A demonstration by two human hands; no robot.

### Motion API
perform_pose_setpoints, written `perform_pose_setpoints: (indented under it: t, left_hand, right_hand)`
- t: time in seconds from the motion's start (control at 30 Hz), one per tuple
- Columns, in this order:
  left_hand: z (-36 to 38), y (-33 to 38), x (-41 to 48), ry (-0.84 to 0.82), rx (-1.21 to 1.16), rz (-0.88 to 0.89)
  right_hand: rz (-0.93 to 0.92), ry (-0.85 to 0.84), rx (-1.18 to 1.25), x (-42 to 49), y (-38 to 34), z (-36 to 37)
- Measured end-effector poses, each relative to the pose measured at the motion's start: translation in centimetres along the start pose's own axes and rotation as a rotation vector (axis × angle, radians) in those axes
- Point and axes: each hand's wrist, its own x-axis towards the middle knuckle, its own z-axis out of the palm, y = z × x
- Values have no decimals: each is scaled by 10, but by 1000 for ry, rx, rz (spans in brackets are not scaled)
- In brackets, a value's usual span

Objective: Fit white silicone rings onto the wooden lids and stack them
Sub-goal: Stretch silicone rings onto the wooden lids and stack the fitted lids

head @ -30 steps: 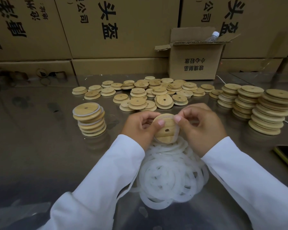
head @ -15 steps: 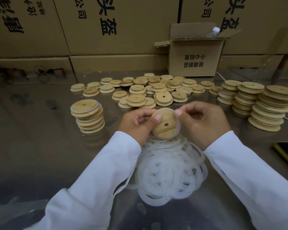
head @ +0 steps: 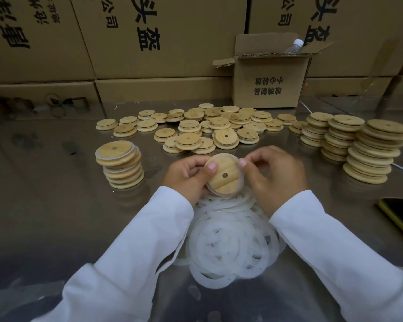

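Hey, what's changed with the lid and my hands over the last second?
The lid has turned slightly between the hands, and the white ring now shows round more of its rim. The right hand pinches the ring at the top edge. The left hand still grips the lid, thumb on its face. Ring pile and lid stacks unchanged.

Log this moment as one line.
step: fitting; left hand: holds wooden lid; right hand: pinches silicone ring at lid rim; ringed stack: person's left
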Motion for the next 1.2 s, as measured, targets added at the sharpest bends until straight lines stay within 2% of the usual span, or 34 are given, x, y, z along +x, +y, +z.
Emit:
perform_pose_setpoints:
  t: [0.3, 0.43, 0.63, 0.87, 1.03, 1.2]
  left_hand:
    - [-1, 2, 2, 54, -37, 37]
    - [-2, 1, 3, 46, -118, -1]
    - [-3, -1, 5, 24, -182, 22]
    - [-3, -4, 6, 33, -197, 65]
    - [-3, -5, 7, 41, -175, 81]
    - [-8, 0, 8, -8, -193, 92]
  right_hand:
    - [-48, 10, -46, 4, -2, -3]
    - [-38, 16, 61, 4, -3, -1]
    - [104, 22, 362, -2, -4, 4]
    - [266, 60, 534, -3, -5, 10]
    - [430, -53, 708, -2, -9, 5]
    - [482, -171, 769, 3, -8, -6]
